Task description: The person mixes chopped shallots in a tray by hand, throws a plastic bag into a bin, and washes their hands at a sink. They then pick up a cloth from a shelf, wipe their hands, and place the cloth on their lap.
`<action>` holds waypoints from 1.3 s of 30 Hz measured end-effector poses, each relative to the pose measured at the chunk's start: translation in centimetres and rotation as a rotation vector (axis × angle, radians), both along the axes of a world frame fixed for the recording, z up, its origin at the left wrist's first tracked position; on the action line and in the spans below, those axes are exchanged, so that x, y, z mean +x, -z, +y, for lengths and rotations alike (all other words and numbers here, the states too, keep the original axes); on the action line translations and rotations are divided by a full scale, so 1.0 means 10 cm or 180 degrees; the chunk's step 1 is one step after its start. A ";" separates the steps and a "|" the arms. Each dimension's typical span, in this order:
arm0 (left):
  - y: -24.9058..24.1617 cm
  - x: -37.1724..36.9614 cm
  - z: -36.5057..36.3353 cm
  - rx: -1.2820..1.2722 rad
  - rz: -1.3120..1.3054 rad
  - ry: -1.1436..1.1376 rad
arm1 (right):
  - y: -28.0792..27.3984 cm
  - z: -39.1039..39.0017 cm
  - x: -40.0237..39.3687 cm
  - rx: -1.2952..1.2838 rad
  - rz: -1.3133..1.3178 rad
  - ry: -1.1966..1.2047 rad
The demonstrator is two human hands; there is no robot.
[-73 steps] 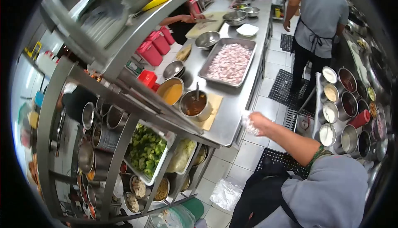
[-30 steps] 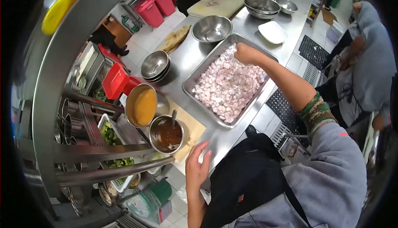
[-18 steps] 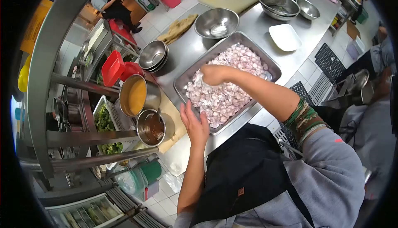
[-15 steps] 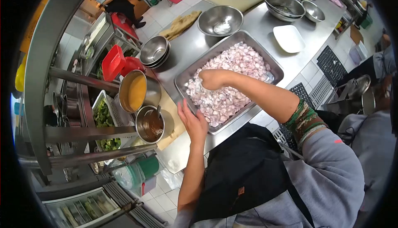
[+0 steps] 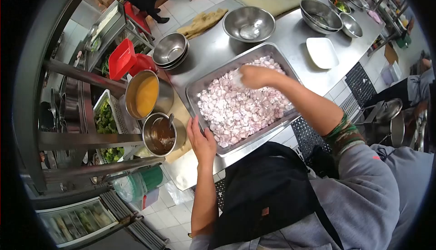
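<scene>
The right hand [image 5: 255,76] is clenching, contents hidden, over many small pale-pink pieces [image 5: 240,107], lying in one rectangular metal tray [image 5: 285,60]. The left hand [image 5: 202,145] is staying open at its left edge. Two round steel pots [image 5: 164,96] [image 5: 179,134] are standing at the steel counter's [image 5: 286,32] left edge.

Deep metal tray [image 5: 286,57]: silver-grey. Small chopped pieces [image 5: 236,109]: pale pink, white-flecked. Open plastic container [image 5: 121,59]: bright red. Liquid in the larger round pot [image 5: 147,96]: orange-yellow. Sauce in the smaller pot [image 5: 160,135]: brown. Cloth sleeve band [image 5: 343,134]: green-brown camouflage. Square dish [image 5: 322,53]: white.
</scene>
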State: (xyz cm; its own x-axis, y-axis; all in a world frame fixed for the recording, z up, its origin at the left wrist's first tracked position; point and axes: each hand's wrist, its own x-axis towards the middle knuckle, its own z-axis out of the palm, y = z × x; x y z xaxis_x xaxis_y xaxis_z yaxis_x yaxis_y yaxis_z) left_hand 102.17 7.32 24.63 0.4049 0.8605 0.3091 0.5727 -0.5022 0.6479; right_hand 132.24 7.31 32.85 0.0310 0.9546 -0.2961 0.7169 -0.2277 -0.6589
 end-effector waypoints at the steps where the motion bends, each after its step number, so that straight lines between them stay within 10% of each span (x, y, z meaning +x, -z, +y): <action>1: -0.01 0.00 -0.01 0.0080 0.0083 -0.0022 | 0.08 0.06 -0.14 -0.0006 -0.0052 -0.0188; 16: -0.58 0.07 -0.17 0.0223 -0.0024 0.0176 | -0.06 -0.27 0.24 0.0118 0.0127 0.1299; 21: -0.55 0.16 -0.16 0.0130 -0.0085 0.0310 | 0.19 0.12 -0.25 0.0172 0.1301 0.0868; 28: -0.52 0.12 -0.15 -0.0577 -0.0127 0.0292 | 0.46 0.08 -0.27 0.0153 0.0032 -0.0718; 32: -0.38 0.16 -0.11 -0.1040 0.0104 0.0366 | 0.50 -0.29 0.58 0.0252 -0.0204 0.0453; 39: -0.21 0.53 0.23 -0.1678 0.0069 0.0065 | 0.49 -0.12 0.14 0.0385 -0.0324 0.0117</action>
